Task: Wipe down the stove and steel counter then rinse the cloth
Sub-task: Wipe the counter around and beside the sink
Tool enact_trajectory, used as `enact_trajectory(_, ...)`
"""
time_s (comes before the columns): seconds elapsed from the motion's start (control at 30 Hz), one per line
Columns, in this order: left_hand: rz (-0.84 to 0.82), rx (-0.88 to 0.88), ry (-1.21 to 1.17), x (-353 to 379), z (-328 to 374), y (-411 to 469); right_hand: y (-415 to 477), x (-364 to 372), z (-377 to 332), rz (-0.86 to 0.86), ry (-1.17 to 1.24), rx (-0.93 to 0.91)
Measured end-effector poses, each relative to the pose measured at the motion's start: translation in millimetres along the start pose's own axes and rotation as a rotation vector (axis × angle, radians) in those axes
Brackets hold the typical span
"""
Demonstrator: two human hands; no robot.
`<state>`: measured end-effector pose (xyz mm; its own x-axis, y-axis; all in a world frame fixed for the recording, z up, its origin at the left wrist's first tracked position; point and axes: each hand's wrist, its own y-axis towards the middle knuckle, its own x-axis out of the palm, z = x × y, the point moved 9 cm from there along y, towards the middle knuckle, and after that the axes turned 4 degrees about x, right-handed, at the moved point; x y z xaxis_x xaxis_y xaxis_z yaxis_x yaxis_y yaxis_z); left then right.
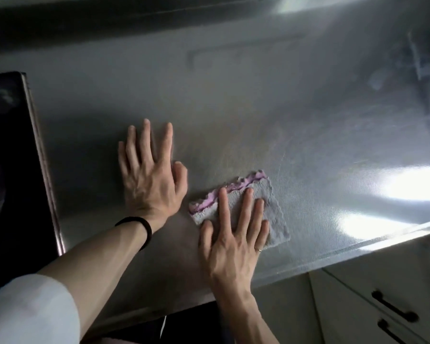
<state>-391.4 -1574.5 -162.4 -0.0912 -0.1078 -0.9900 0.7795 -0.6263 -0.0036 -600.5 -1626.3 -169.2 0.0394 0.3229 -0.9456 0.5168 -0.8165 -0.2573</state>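
A grey cloth (273, 207) with a pink folded edge lies flat on the steel counter (258, 115). My right hand (236, 239) presses on the cloth with flat, spread fingers and wears a ring. My left hand (149, 175) rests palm down on the bare counter just left of the cloth, fingers spread, holding nothing; a black band circles its wrist. The black glass stove (13, 157) fills the far left, its steel-trimmed edge running beside the counter.
The counter's front edge (358, 254) runs diagonally at lower right, with white cabinet drawers and black handles (395, 309) below it. A steel backsplash (159, 18) rises along the top. Bright glare lies on the counter at right.
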Motion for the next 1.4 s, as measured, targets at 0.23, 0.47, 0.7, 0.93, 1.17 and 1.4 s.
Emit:
enact_trajectory(0.23,0.013,0.015,-0.008,2.7,-0.3,0.4,56.8,-60.8,182.8,-0.009,0.034,0.247)
enact_trajectory(0.47,0.01,0.023,-0.024,2.6,0.1,-0.6,60.3,-67.2,184.4,0.06,0.089,0.481)
enact_trajectory(0.7,0.017,0.027,-0.048,1.5,-0.2,-1.0,-48.5,-1.4,12.4,-0.019,0.035,0.178)
enact_trajectory(0.93,-0.008,0.023,-0.038,-1.1,-0.8,-1.4,-39.8,-0.2,17.0,-0.048,-0.041,-0.048)
enact_trajectory(1.17,-0.016,-0.074,-0.086,-7.4,0.9,3.6,43.4,-66.0,160.2,-0.032,-0.053,0.005)
enact_trajectory(1.4,-0.029,-0.122,-0.184,-12.7,107.3,44.5,91.2,-102.2,238.0,-0.094,-0.111,0.069)
